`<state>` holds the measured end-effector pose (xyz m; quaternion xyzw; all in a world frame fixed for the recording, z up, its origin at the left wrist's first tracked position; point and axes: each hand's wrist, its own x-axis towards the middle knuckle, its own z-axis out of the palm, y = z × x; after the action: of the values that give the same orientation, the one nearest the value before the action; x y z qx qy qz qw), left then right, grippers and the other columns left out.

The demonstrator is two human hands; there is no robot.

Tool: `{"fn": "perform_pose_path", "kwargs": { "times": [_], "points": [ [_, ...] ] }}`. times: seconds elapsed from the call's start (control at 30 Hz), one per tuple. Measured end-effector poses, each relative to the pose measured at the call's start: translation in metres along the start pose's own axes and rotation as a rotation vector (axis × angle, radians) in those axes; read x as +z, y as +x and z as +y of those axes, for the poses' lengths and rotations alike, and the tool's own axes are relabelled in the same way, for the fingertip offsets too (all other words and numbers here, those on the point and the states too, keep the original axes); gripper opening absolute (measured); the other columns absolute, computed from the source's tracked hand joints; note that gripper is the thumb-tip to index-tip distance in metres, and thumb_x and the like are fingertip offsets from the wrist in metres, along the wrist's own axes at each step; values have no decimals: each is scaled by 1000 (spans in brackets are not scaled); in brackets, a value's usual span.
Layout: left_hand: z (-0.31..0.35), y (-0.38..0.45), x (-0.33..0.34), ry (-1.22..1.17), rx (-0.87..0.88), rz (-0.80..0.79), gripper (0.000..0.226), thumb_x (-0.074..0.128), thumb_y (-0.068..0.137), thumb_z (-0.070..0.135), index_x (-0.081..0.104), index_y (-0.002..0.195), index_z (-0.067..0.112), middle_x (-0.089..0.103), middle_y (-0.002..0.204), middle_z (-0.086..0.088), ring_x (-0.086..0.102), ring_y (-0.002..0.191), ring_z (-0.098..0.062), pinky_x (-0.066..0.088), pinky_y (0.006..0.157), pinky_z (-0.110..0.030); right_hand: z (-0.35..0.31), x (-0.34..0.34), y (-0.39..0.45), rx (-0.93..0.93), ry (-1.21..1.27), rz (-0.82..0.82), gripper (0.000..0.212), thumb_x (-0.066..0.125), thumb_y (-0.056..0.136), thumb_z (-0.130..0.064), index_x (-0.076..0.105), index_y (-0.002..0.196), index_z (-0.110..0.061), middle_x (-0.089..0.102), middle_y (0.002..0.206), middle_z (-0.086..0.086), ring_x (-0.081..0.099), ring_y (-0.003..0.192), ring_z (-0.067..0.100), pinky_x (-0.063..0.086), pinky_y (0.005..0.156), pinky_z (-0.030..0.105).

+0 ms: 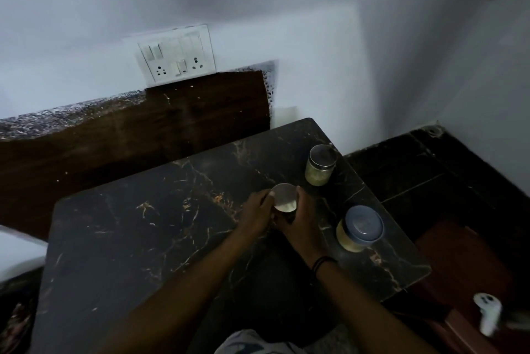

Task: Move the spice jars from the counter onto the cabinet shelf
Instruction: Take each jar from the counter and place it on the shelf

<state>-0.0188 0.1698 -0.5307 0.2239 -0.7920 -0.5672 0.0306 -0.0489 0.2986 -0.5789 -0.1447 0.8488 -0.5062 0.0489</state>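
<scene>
A small jar with a round silver lid [284, 197] stands on the black marble counter [137, 239], right of its middle. My left hand [256, 214] and my right hand [301, 223] both wrap around its sides. A second jar with a steel lid [320, 164] and pale yellow-green contents stands farther back near the right edge. Close to the right edge, nearer me, a third jar with a blue-grey lid [360, 229] holds yellowish contents. No cabinet shelf is in view.
A white switch and socket plate [177, 54] is on the wall behind a dark wooden board [143, 130]. Dark floor tiles [415, 170] lie to the right of the counter. At the lower right sits a white object [487, 312].
</scene>
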Motion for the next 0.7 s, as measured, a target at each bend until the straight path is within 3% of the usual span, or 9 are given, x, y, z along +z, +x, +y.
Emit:
{"fn": "perform_pose_path", "kwargs": {
  "times": [0.07, 0.13, 0.2, 0.3, 0.4, 0.5, 0.6, 0.7],
  "points": [
    [4, -4, -8, -71, -15, 77, 32, 42, 105, 23, 69, 102, 6, 69, 97, -17, 67, 91, -31, 54, 86, -47, -5, -4, 4, -63, 82, 51, 81, 83, 75, -27, 37, 141, -13, 45, 138, 7, 48, 125, 14, 39, 101, 14],
    [7, -7, -19, -135, -16, 116, 34, 41, 106, 22, 65, 103, -1, 67, 103, -23, 65, 97, -39, 53, 90, -53, -16, -10, 9, -64, 236, 24, 77, 81, 74, -26, 37, 136, -26, 49, 133, -5, 52, 120, 6, 43, 94, 9],
    [12, -11, -29, -172, 24, 152, 32, 44, 104, 20, 64, 96, -3, 67, 96, -23, 65, 92, -39, 54, 86, -52, -26, -16, 15, -9, 424, -28, 71, 75, 74, -29, 36, 133, -35, 52, 130, -11, 56, 119, 6, 50, 94, 20],
    [17, -16, -42, -263, 1, 143, 26, 51, 101, 24, 63, 93, 3, 67, 90, -14, 67, 86, -32, 56, 80, -44, -39, -21, 24, 71, 664, -91, 51, 67, 78, -28, 47, 124, -34, 62, 122, -5, 65, 110, 19, 55, 90, 38],
    [14, -22, -51, -416, -63, 75, 30, 54, 98, 30, 63, 99, 2, 70, 96, -13, 69, 90, -28, 57, 81, -40, -50, -19, 28, 175, 828, -123, 27, 54, 91, -22, 56, 116, -30, 66, 115, 4, 68, 100, 24, 59, 82, 41],
    [8, -30, -56, -569, -136, 26, 32, 54, 98, 32, 64, 109, 4, 70, 111, -17, 67, 104, -35, 54, 92, -52, -50, -13, 24, 349, 984, -210, 38, 50, 89, -37, 63, 118, -17, 73, 110, 11, 72, 97, 27, 59, 75, 38],
    [0, -40, -56, -669, -202, 24, 30, 54, 97, 32, 67, 110, 8, 69, 115, -22, 66, 107, -37, 50, 96, -56, -46, -1, 14, 497, 1047, -290, 45, 51, 85, -47, 77, 105, -15, 74, 110, 15, 72, 98, 31, 57, 75, 40],
    [-10, -51, -55, -732, -238, 28, 25, 56, 96, 30, 68, 108, 11, 73, 113, -17, 68, 106, -33, 51, 99, -54, -40, 10, 4, 545, 1069, -329, 56, 56, 77, -50, 73, 113, -11, 70, 118, 18, 69, 106, 34, 55, 86, 46]
  ]
}}
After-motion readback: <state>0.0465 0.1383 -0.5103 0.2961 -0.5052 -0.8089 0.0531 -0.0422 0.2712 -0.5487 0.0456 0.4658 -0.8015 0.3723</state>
